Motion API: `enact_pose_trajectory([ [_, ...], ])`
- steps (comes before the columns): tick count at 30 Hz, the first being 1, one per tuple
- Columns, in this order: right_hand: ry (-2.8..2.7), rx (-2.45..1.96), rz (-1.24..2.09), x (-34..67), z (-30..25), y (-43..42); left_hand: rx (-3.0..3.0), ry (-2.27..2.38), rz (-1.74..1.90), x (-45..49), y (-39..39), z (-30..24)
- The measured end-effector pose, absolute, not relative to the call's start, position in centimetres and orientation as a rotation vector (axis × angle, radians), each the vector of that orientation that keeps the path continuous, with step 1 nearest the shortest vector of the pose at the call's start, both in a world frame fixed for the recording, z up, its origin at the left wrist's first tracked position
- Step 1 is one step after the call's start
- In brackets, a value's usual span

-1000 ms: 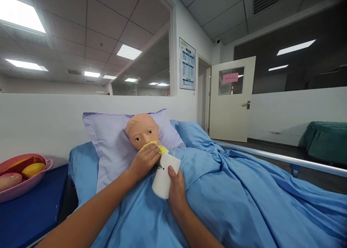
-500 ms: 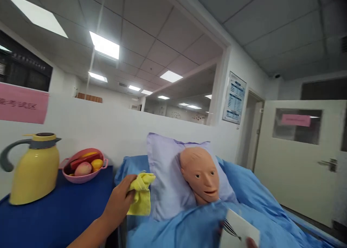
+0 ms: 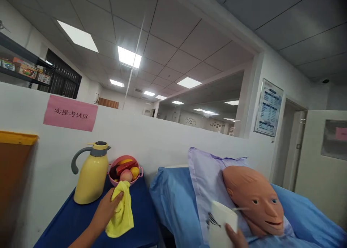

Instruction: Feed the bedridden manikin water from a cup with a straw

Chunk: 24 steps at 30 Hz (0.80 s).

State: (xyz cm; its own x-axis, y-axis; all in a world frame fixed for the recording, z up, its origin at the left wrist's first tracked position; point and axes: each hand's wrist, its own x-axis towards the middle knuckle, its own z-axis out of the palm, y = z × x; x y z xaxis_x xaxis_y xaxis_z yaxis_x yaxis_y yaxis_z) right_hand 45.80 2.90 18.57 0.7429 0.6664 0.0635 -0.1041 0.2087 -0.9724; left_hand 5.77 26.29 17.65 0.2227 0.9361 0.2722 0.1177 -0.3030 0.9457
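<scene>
A yellow cloth [image 3: 121, 213] hangs from my left hand [image 3: 108, 208], which is closed on its upper part, over the blue bedside surface. Just behind the cloth stands a pink bowl of fruit [image 3: 126, 170]. My right hand [image 3: 236, 237], partly cut off at the bottom edge, grips a white cup [image 3: 221, 224] with a dark striped print. A thin pale straw [image 3: 241, 208] sticks out toward the mannequin head [image 3: 255, 201]. The mannequin rests on a lilac pillow [image 3: 203, 190], its face turned to the right.
Left of the bowl is a yellow thermos jug [image 3: 92, 179] with a grey handle. Both stand on a blue-covered cabinet [image 3: 142, 219] beside the bed with blue bedding [image 3: 173, 197]. A white partition [image 3: 151, 139] runs behind, bearing a pink sign [image 3: 71, 112].
The view has swung left. My left hand has carried the cloth from beside the pillow to the front of the fruit bowl. The white cup is now beside the mannequin head, its straw visible.
</scene>
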Motion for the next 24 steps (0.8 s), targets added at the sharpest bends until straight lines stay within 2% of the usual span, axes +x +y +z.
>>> enact_pose_trajectory([
  [5,-0.684,-1.118,0.642,34.2,16.7,12.2,1.663,1.187,1.122,2.5,30.8,11.2],
  [8,-0.756,-1.08,0.668,29.9,15.7,16.8,1.814,1.364,1.061,2.1,32.5,9.1],
  [14,-0.81,-1.056,0.695,26.1,13.2,22.8,2.02,1.449,0.905,3.0,34.2,8.9],
  [24,-0.733,-1.017,0.654,23.2,10.4,25.6,2.186,1.444,0.76,3.4,33.9,9.7],
])
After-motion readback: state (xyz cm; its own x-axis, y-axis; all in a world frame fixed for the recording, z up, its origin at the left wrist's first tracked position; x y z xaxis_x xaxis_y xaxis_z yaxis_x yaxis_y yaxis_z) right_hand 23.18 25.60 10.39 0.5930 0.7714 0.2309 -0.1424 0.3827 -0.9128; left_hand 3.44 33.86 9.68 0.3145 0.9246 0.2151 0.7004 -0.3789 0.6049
